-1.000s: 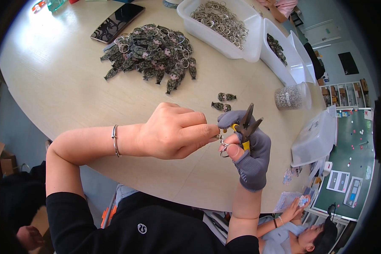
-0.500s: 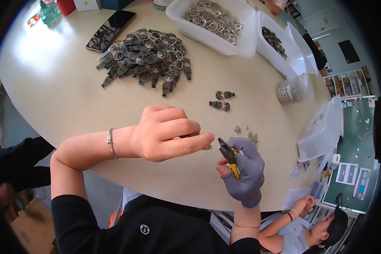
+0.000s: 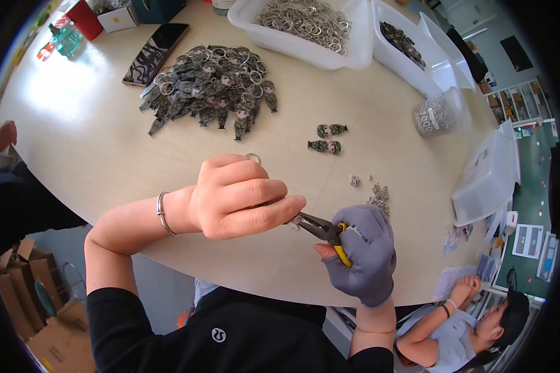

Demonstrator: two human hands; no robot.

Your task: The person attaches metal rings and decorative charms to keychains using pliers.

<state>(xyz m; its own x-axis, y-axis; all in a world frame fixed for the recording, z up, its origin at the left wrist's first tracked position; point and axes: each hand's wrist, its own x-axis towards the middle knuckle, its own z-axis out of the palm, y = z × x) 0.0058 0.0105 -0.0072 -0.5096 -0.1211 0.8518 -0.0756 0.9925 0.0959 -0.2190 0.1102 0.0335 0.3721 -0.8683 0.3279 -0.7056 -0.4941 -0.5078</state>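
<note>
My left hand (image 3: 242, 200), with a silver bracelet at the wrist, is closed on a small keychain that its fingers mostly hide. A metal ring (image 3: 252, 158) sticks out above the knuckles. In a grey glove with bare thumb tip, my right hand (image 3: 362, 255) grips yellow-handled pliers (image 3: 320, 227). The pliers' dark jaws meet small metal bits at my left fingertips; whether they clamp them I cannot tell. Two camouflage figure charms (image 3: 325, 147) lie side by side beyond my hands. Small metal findings (image 3: 379, 198) are heaped beside the glove.
A pile of camouflage figure keychains (image 3: 211, 87) lies far left, beside a phone (image 3: 155, 54). White tubs hold metal rings (image 3: 305, 25) and more charms (image 3: 401, 45). A clear jar (image 3: 434, 116) and a translucent bin (image 3: 486, 177) stand right. Another person (image 3: 454, 323) sits at lower right.
The pliers have moved left, from apart to touching the metal bits at my left fingertips. A ring now shows above my left hand. The whole view has shifted slightly.
</note>
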